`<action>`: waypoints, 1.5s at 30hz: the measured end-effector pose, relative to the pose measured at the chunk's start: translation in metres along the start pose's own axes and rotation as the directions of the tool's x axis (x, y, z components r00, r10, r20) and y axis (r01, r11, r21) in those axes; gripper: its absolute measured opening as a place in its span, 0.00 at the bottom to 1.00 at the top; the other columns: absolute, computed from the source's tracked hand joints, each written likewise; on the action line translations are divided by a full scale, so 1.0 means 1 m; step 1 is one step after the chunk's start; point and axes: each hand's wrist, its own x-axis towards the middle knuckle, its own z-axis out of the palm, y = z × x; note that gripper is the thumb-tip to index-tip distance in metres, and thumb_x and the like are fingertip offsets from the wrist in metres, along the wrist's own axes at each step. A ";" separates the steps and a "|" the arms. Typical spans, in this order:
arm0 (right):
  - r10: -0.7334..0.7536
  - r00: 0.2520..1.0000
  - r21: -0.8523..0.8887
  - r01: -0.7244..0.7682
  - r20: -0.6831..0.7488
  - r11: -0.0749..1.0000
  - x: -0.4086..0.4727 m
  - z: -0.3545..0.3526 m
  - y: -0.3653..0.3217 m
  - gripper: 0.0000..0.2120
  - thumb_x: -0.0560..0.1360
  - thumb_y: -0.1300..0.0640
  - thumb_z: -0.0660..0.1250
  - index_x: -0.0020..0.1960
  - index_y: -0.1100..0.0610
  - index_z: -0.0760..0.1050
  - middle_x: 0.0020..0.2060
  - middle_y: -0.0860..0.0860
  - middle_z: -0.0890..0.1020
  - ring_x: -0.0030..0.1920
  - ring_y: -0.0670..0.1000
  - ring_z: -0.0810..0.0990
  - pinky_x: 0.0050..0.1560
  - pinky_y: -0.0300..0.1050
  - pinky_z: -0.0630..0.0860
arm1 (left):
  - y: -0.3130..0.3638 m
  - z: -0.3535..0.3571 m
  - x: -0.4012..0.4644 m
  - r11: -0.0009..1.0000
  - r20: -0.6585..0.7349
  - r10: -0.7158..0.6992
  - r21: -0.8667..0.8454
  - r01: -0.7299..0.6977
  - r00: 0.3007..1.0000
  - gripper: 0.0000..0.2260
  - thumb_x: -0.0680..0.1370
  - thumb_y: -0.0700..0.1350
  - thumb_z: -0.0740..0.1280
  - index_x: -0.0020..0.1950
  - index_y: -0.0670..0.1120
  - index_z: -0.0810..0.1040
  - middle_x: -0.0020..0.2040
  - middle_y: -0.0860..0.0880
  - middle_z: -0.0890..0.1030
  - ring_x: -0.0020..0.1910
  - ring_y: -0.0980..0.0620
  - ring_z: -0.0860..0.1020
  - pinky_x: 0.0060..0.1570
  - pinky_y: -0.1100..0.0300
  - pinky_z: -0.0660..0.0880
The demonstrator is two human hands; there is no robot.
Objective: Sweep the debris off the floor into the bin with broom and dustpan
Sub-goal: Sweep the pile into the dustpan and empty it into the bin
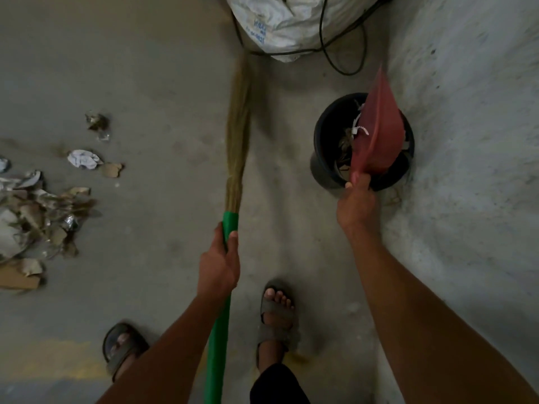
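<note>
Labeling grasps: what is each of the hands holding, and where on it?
Left hand grips the broom on its green handle, just below the bristles. Right hand grips the red dustpan by its handle end, tipped over the bin.

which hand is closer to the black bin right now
Right. The right hand grips the red dustpan at the black bin's near rim; the left hand holds the broom well off to the bin's left.

dustpan (pixel 377 132): motion-blurred, tip smeared; covers part of the bin's mouth
bin (pixel 328 141): contents too dark to tell
debris (pixel 32 217): cut off by left edge
sack (pixel 291 21): top cut off
broom (pixel 237 132): handle end leaves bottom edge
</note>
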 end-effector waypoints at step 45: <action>-0.259 0.939 0.461 0.130 0.227 0.878 -0.364 0.194 -0.178 0.15 0.85 0.45 0.58 0.65 0.51 0.75 0.54 0.54 0.85 0.50 0.57 0.85 0.47 0.52 0.79 | -0.191 -0.192 -0.005 0.812 -0.211 -0.355 -0.553 0.188 0.911 0.23 0.87 0.59 0.56 0.83 0.61 0.61 0.35 0.41 0.79 0.25 0.47 0.78 0.24 0.57 0.75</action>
